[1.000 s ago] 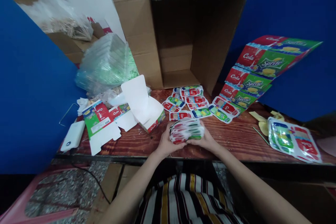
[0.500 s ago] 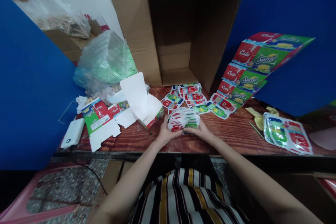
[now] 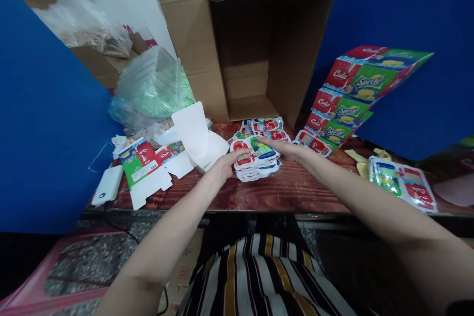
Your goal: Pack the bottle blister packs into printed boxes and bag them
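Note:
Both hands hold a stack of small red, green and white packets (image 3: 255, 160) flat above the wooden table (image 3: 289, 190). My left hand (image 3: 224, 164) grips the stack's left edge, fingers closed on it. My right hand (image 3: 287, 149) holds its far right side, fingers laid over the top. Just left of the stack sits a small open white carton (image 3: 198, 140) with its flap raised. More loose packets (image 3: 264, 126) lie behind the stack.
A big open cardboard box (image 3: 252, 44) stands at the back. Cola and Sprite printed sheets (image 3: 350, 96) lean on the blue wall at right. Packets (image 3: 402, 182) lie far right, flat cartons (image 3: 142, 168) and a white device (image 3: 107, 185) left, a plastic bag (image 3: 150, 89) behind.
The stack was upright on edge near the table's front; both hands have carried it forward and turned it flat, close to the open white carton.

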Tool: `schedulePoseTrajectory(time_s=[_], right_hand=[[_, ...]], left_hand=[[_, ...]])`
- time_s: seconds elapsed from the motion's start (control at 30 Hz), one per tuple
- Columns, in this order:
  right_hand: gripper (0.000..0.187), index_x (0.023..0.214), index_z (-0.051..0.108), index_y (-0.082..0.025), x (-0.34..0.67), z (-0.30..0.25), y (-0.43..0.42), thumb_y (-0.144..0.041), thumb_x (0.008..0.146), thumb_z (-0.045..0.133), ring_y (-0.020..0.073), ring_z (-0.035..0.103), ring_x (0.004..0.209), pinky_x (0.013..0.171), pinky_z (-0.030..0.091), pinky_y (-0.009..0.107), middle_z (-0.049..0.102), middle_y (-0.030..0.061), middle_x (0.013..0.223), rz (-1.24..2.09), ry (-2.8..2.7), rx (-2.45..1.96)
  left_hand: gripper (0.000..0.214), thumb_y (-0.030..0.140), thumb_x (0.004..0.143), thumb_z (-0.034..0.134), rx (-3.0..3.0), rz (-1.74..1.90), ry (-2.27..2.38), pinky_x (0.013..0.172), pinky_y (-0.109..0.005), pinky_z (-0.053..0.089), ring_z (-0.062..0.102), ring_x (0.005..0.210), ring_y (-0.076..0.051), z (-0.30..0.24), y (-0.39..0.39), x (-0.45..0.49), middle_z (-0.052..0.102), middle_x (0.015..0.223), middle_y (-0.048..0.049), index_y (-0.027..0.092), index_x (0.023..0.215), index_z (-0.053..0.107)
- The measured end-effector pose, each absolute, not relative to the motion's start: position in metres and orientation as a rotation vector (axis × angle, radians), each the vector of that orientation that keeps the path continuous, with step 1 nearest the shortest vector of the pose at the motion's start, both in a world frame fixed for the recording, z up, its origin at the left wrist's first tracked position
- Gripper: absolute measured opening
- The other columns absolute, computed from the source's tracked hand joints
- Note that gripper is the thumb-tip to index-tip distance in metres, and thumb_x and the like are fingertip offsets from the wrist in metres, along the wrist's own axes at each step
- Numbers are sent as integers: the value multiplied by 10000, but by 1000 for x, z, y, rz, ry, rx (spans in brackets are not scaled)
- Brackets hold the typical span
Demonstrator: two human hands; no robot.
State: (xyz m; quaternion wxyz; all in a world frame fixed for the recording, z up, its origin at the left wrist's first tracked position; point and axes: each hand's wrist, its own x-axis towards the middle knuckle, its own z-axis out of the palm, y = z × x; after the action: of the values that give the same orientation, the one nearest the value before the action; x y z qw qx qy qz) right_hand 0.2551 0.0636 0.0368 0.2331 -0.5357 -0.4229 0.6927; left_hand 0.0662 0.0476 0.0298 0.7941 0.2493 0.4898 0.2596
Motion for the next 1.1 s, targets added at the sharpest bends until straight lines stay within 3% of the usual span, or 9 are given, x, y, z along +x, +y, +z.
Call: schedulePoseTrajectory(time_s=[0.1, 0.23, 0.37, 0.53, 0.77, 1.0, 1.1], right_hand=[[383, 847, 656, -138, 254, 39, 66, -491, 897, 516, 148, 637, 593, 620, 574, 270, 714, 79, 742, 1990, -1093, -1500], [335, 892, 656, -149, 253, 47, 66, -445, 917, 502, 159, 673, 709, 705, 578, 268, 725, 72, 782, 2041, -1035, -1471], [408, 899, 652, -167, 255, 53, 68, -549, 876, 512, 195, 682, 757, 729, 587, 348, 728, 76, 784, 2110, -1052, -1497], [521, 912, 651, -172, 257, 64, 68, -660, 827, 486, 242, 679, 742, 646, 591, 447, 726, 103, 803, 2145, -1155, -1549], [524, 980, 647, -183, 253, 87, 60, -653, 842, 461, 276, 681, 804, 672, 576, 481, 722, 117, 873, 2109, -1214, -1555], [615, 951, 648, -165, 249, 95, 61, -712, 835, 392, 286, 672, 830, 687, 571, 465, 708, 137, 851, 2076, -1300, -1617], [571, 940, 647, -168, 247, 96, 62, -681, 846, 415, 284, 669, 821, 694, 574, 475, 710, 136, 869, 2040, -1296, -1629]], left_hand=[[297, 305, 665, 776, 428, 449, 1080, 691, -428, 591, 707, 634, -243, 27, 51, 62, 745, 720, -74, 140, 893, 682], [338, 322, 679, 761, 372, 408, 1039, 745, -430, 582, 717, 701, -246, 31, 51, 58, 756, 800, -72, 157, 959, 668], [319, 351, 703, 729, 372, 400, 1020, 711, -415, 584, 716, 705, -248, 37, 49, 53, 755, 777, -65, 166, 954, 664], [350, 377, 689, 725, 376, 397, 975, 710, -410, 579, 715, 707, -250, 41, 51, 48, 754, 775, -61, 165, 959, 658], [384, 364, 673, 730, 363, 410, 901, 745, -429, 576, 716, 732, -264, 45, 53, 44, 751, 777, -73, 148, 982, 655], [448, 368, 702, 688, 388, 399, 843, 804, -431, 565, 712, 860, -274, 48, 53, 41, 749, 918, -111, 128, 1076, 635], [469, 358, 689, 695, 396, 391, 833, 820, -427, 561, 708, 882, -276, 48, 53, 39, 747, 933, -116, 121, 1089, 629]])
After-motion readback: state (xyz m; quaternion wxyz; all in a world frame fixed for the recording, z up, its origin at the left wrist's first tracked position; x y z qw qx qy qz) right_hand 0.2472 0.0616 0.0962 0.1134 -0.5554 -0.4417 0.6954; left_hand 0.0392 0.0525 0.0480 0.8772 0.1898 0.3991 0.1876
